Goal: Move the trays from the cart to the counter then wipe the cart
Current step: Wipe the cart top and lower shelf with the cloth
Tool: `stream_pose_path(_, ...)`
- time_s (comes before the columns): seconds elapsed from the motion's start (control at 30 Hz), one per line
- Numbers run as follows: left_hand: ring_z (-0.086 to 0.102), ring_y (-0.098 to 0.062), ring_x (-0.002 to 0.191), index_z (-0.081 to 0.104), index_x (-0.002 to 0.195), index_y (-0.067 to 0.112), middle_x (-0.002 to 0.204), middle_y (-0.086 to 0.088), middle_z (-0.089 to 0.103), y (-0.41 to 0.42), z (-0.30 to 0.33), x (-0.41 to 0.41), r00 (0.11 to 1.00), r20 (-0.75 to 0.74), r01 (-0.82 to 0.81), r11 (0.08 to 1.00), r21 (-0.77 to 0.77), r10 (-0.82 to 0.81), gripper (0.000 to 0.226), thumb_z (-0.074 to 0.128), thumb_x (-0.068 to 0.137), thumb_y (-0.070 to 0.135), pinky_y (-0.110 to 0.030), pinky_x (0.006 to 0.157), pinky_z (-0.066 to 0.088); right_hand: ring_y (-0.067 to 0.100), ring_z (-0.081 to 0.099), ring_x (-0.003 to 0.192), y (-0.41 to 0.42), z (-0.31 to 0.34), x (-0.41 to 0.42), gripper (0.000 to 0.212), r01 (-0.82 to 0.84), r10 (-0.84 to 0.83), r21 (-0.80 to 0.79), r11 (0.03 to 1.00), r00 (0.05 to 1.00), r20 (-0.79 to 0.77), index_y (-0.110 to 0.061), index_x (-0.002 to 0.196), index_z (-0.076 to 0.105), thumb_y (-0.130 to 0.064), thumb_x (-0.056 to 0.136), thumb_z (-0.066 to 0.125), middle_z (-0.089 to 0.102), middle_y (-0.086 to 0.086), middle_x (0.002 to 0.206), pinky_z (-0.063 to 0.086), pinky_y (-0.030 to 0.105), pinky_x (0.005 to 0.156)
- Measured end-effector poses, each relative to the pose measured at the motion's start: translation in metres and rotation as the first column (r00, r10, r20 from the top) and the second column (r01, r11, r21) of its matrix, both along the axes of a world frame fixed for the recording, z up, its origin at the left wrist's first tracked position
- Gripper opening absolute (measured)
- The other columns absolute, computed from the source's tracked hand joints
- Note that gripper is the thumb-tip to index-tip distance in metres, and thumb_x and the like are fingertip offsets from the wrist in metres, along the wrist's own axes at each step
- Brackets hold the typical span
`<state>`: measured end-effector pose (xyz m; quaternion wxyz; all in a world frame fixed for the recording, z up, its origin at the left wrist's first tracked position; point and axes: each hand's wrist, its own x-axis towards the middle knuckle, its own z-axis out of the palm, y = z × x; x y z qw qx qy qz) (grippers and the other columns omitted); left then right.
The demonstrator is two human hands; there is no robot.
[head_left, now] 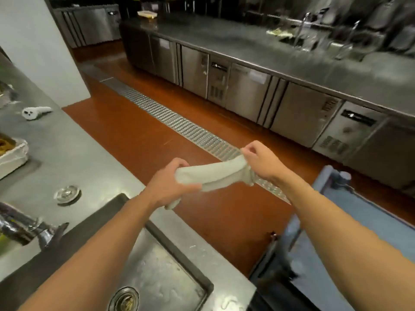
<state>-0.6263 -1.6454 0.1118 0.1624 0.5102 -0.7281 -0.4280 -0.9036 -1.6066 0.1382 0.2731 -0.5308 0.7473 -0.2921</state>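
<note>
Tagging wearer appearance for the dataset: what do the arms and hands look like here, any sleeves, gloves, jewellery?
Both forearms are bare as far as the frame shows, with no sleeve edge in view. The left hand and right hand wear no gloves. No watch, bracelet or ring is visible, though motion blur could hide a thin ring. No markings or tattoos show.

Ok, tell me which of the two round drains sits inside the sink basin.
The drain at the bottom edge, set in the sink floor. The other drain sits up on the flat counter, left of the left hand.

pale grey cloth (213,173), blue cart (350,221), orange-brown floor (139,131)
</note>
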Motion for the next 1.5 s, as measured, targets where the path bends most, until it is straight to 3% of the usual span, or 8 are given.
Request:
stream_pose_path(0.1, 0.066, -0.013, 0.092, 0.042, 0.125, 0.042, 0.116, 0.015, 0.058, 0.041, 0.038, -0.059, 0.967, 0.102, 0.244, 0.966, -0.086, -0.235, 0.067, 0.087, 0.076, 0.039, -0.023, 0.064, 0.053, 0.012, 0.061, 0.097, 0.097, 0.044, -0.063, 0.045, 0.047, -0.047, 0.004, 0.999, 0.999, -0.007, -0.027, 0.109, 0.061, -0.064, 0.085, 0.071, 0.06, -0.01, 0.112, 0.055, 0.032, 0.078)
stream_pose_path(0.33, 0.06, -0.019, 0.095, 0.052, 0.109, 0.026, 0.105, 0.005, 0.061, 0.142, 0.096, -0.205, 0.814, 0.211, 0.581, 0.76, -0.292, -0.542, 0.019, 0.065, 0.094, 0.023, -0.031, 0.071, 0.047, 0.009, 0.058, 0.104, 0.324, 0.094, -0.173, 0.071, 0.144, -0.119, 0.128, 0.981, 0.975, -0.19, -0.033, 0.121, 0.057, -0.032, 0.063, 0.098, 0.057, -0.015, 0.117, 0.053, 0.024, 0.082)
stream_pose_path(0.5, 0.061, -0.021, 0.093, 0.068, 0.097, 0.02, 0.101, -0.002, 0.068, 0.204, 0.095, -0.311, 0.678, 0.341, 0.735, 0.596, -0.323, -0.651, 0.017, 0.052, 0.101, 0.023, -0.037, 0.078, 0.048, 0.017, 0.061, 0.097, 0.432, 0.064, -0.244, 0.011, 0.33, -0.279, 0.119, 0.936, 0.907, -0.316, -0.031, 0.095, 0.065, -0.026, 0.092, 0.075, 0.065, -0.008, 0.1, 0.049, 0.03, 0.076)
stream_pose_path(0.7, 0.063, -0.025, 0.089, 0.068, 0.088, 0.021, 0.087, 0.0, 0.068, 0.238, 0.029, -0.418, 0.584, 0.424, 0.799, 0.584, -0.145, -0.693, 0.029, 0.048, 0.108, 0.028, -0.037, 0.071, 0.045, 0.015, 0.057, 0.071, 0.495, 0.001, -0.336, 0.033, 0.413, -0.367, 0.158, 0.897, 0.895, -0.253, -0.03, 0.067, 0.068, -0.025, 0.099, 0.063, 0.064, -0.007, 0.071, 0.041, 0.03, 0.061)
stream_pose_path(0.87, 0.061, -0.024, 0.093, 0.071, 0.112, 0.016, 0.104, -0.005, 0.07, 0.266, -0.001, -0.49, 0.598, 0.401, 0.797, 0.568, -0.206, -0.693, 0.025, 0.047, 0.109, 0.022, -0.037, 0.079, 0.047, 0.021, 0.054, 0.061, 0.522, -0.037, -0.402, 0.037, 0.443, -0.395, 0.086, 0.892, 0.859, -0.326, -0.041, 0.068, 0.065, -0.019, 0.096, 0.056, 0.057, -0.001, 0.063, 0.043, 0.039, 0.055)
stream_pose_path(1.03, 0.063, -0.03, 0.106, 0.072, 0.118, 0.023, 0.115, -0.003, 0.071, 0.281, -0.056, -0.5, 0.632, 0.419, 0.775, 0.526, -0.351, -0.652, 0.023, 0.052, 0.106, 0.026, -0.047, 0.088, 0.051, 0.029, 0.055, 0.087, 0.543, -0.082, -0.411, 0.019, 0.45, -0.378, 0.11, 0.886, 0.84, -0.389, -0.04, 0.094, 0.075, -0.024, 0.096, 0.065, 0.047, 0.0, 0.088, 0.044, 0.04, 0.07)
stream_pose_path(1.2, 0.066, -0.029, 0.11, 0.074, 0.11, 0.022, 0.119, -0.003, 0.072, 0.303, -0.13, -0.48, 0.421, 0.663, 0.821, 0.57, 0.012, -0.619, 0.024, 0.06, 0.1, 0.039, -0.037, 0.087, 0.052, 0.022, 0.055, 0.125, 0.557, -0.144, -0.378, 0.051, 0.286, -0.251, 0.58, 0.763, 0.957, -0.143, -0.027, 0.13, 0.068, -0.055, 0.088, 0.074, 0.058, -0.002, 0.132, 0.047, 0.038, 0.102)
stream_pose_path(1.5, 0.047, -0.032, 0.139, 0.055, 0.145, 0.011, 0.153, -0.009, 0.052, 0.313, -0.172, -0.531, 0.541, 0.477, 0.833, 0.521, -0.188, -0.692, 0.046, 0.057, 0.103, 0.029, -0.044, 0.114, 0.038, 0.025, 0.031, 0.15, 0.509, -0.199, -0.369, 0.051, 0.331, -0.255, 0.272, 0.904, 0.926, -0.28, -0.027, 0.152, 0.049, -0.044, 0.104, 0.055, 0.033, 0.003, 0.164, 0.025, 0.041, 0.123)
